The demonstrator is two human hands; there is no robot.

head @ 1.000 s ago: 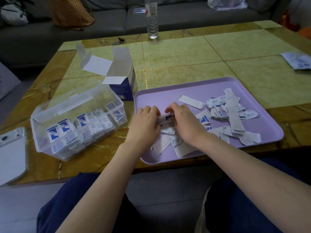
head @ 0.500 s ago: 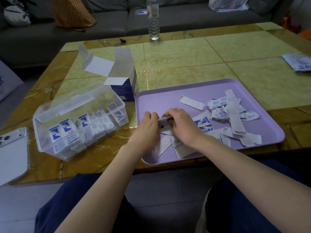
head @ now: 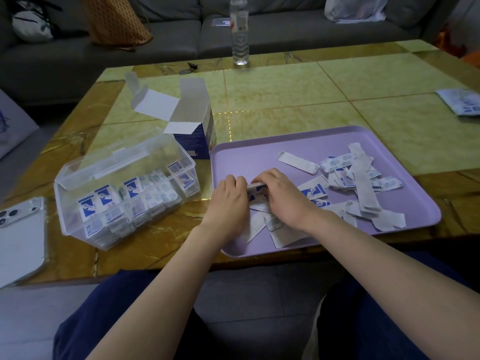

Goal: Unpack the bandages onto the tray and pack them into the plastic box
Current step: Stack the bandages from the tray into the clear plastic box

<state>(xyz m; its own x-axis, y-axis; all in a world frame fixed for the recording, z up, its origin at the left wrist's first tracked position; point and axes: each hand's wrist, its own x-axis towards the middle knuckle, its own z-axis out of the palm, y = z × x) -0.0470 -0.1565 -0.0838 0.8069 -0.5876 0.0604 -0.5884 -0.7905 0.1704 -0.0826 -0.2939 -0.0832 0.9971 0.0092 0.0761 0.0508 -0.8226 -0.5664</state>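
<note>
My left hand (head: 228, 201) and right hand (head: 283, 196) clamp 1 small stack of bandages (head: 257, 187) over the purple tray (head: 259, 149)

Fingers of both hands are curled together on the stack, held edge-up at the tray's near-left part; loose bandages (head: 363, 183) lie scattered across the tray to the right; the clear plastic box (head: 68, 222) sits on the table (head: 285, 100) just left of the tray, lid open, rows of bandages packed inside; an opened cardboard carton (head: 194, 141) stands behind the box, just beside the tray's far-left corner; 1 phone (head: 18, 237) lies at the table's left edge.
</note>
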